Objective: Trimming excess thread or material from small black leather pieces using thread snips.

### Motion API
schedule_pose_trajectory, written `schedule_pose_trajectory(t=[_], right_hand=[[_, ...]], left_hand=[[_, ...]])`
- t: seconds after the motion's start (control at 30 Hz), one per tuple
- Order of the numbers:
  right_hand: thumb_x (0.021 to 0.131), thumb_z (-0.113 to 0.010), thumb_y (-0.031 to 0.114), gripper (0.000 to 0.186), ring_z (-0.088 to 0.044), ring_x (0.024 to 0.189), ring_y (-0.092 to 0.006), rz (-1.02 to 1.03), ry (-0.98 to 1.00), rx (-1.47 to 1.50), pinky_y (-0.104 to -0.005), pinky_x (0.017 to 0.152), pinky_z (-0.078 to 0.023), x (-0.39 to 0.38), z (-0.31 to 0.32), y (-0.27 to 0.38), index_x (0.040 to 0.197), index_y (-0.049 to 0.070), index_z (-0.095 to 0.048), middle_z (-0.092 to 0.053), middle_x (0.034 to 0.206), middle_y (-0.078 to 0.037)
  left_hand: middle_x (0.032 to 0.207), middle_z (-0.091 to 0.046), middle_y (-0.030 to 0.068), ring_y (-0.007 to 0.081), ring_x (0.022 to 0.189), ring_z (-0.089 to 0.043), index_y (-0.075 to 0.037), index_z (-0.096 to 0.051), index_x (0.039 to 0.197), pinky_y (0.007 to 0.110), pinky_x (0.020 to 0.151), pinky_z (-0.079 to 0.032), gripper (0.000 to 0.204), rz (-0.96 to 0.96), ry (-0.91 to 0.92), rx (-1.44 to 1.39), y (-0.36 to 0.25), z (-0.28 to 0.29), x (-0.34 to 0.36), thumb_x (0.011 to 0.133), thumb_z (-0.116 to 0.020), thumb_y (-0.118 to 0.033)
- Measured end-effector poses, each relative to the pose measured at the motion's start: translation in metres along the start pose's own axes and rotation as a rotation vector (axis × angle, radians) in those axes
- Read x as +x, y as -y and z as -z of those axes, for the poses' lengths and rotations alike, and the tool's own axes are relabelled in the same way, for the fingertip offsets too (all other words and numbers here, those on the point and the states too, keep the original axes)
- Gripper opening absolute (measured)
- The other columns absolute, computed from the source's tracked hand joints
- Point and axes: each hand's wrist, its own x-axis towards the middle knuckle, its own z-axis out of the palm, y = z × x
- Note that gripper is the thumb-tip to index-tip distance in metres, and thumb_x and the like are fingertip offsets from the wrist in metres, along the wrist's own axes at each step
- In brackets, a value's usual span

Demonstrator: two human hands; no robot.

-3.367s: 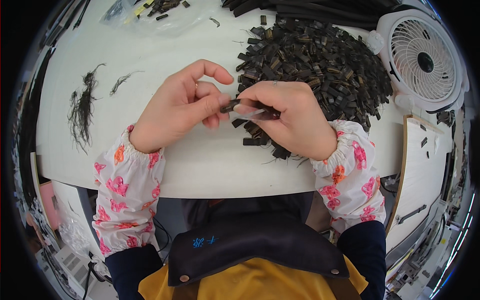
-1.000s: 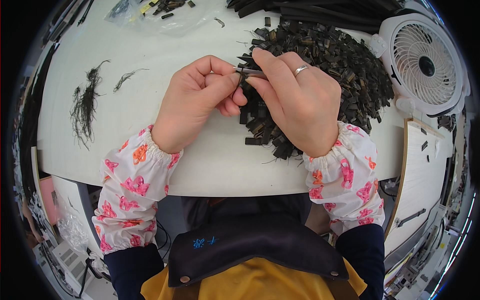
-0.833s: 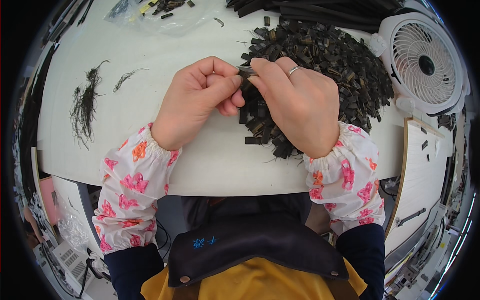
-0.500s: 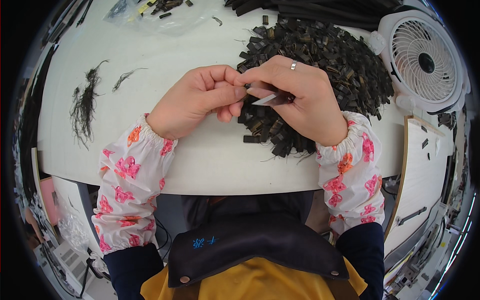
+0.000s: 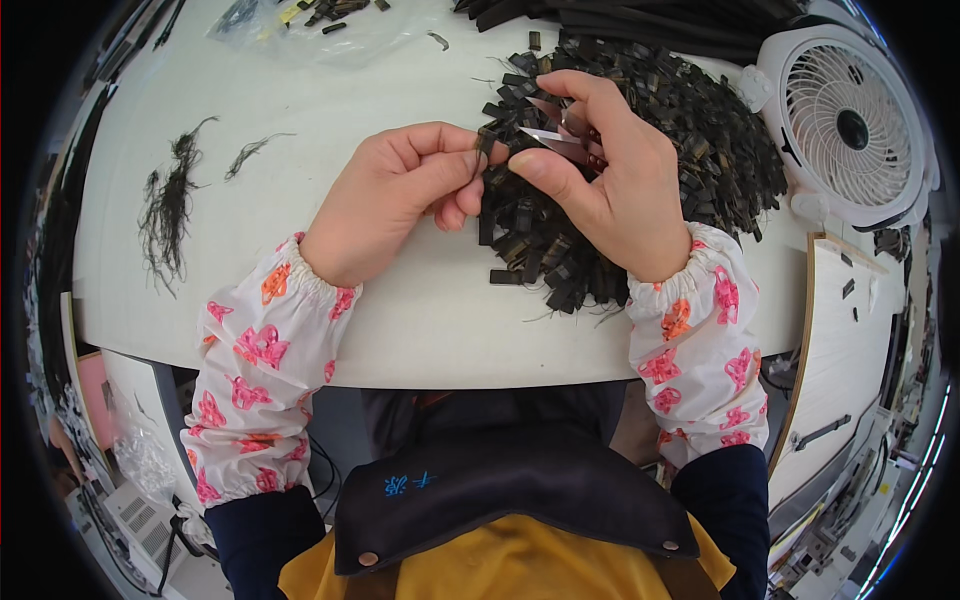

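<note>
My left hand point(image 5: 400, 195) pinches a small black strip piece point(image 5: 483, 150) between thumb and forefinger, just left of a big heap of the same black pieces point(image 5: 640, 150) on the white table point(image 5: 300, 130). My right hand point(image 5: 610, 190) holds small metal thread snips point(image 5: 560, 135), their blades pointing left toward the pinched piece. Both hands hover over the near edge of the heap. Both wrists wear white sleeve covers with pink and orange prints.
A white desk fan point(image 5: 845, 125) stands at the right. A tuft of black thread trimmings point(image 5: 165, 215) lies at the left, a clear plastic bag with dark bits point(image 5: 320, 25) at the back. A white side panel point(image 5: 850, 360) runs along the right.
Both hands have shifted a little up and right over the heap. The snips have swung from lying under my right palm to pointing at the piece held in my left fingers.
</note>
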Motion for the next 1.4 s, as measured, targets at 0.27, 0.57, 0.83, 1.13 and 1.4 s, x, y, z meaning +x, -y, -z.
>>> schedule_pose_trajectory(t=[0.27,0.57,0.83,1.13,1.4], right_hand=[[0.07,-0.072,0.019,0.032,-0.058,0.055,-0.0186,0.204,-0.017,-0.329,-0.0298,0.047,-0.046,-0.002,-0.007,0.001,0.098,0.01,-0.06,-0.054,0.069,-0.002],[0.073,-0.067,0.013,0.026,-0.058,0.055,-0.0182,0.26,0.042,-0.427,-0.0307,0.047,-0.046,-0.003,-0.009,0.003,0.098,0.009,-0.06,-0.053,0.068,-0.003],[0.077,-0.068,0.016,0.022,-0.06,0.055,-0.0225,0.131,-0.144,-0.223,-0.0319,0.048,-0.047,-0.001,-0.006,-0.011,0.097,0.007,-0.06,-0.059,0.07,-0.005],[0.072,-0.075,0.023,0.031,-0.063,0.061,-0.0186,-0.045,-0.126,-0.016,-0.0278,0.054,-0.049,-0.005,0.006,-0.012,0.093,0.005,-0.061,-0.063,0.076,-0.006],[0.068,-0.071,0.014,0.018,-0.059,0.061,-0.0264,0.07,0.207,-0.019,-0.0362,0.055,-0.047,-0.014,-0.006,-0.003,0.083,0.007,-0.063,-0.058,0.073,-0.006]], left_hand=[[0.069,-0.06,-0.0002,0.0036,0.056,-0.051,0.0,-0.063,0.098,0.017,0.054,-0.042,0.018,-0.011,-0.125,-0.11,0.001,-0.004,0.001,0.091,-0.056,-0.015],[0.068,-0.061,0.0007,0.004,0.055,-0.053,0.0,-0.062,0.096,0.017,0.051,-0.042,0.017,-0.027,-0.187,0.047,0.001,-0.011,-0.002,0.09,-0.056,-0.014],[0.076,-0.062,-0.0003,0.003,0.056,-0.049,0.0,-0.063,0.105,0.017,0.052,-0.039,0.022,-0.262,-0.305,0.551,-0.02,0.015,0.004,0.09,-0.057,-0.016],[0.082,-0.062,0.0008,0.0065,0.061,-0.052,0.0,-0.061,0.105,0.02,0.056,-0.043,0.021,-0.34,-0.276,0.953,-0.033,0.031,0.002,0.086,-0.06,-0.008],[0.079,-0.059,0.0058,0.0112,0.064,-0.053,-0.001,-0.061,0.098,0.025,0.058,-0.044,0.02,-0.562,-0.076,1.248,-0.004,0.007,0.007,0.078,-0.061,0.0]])
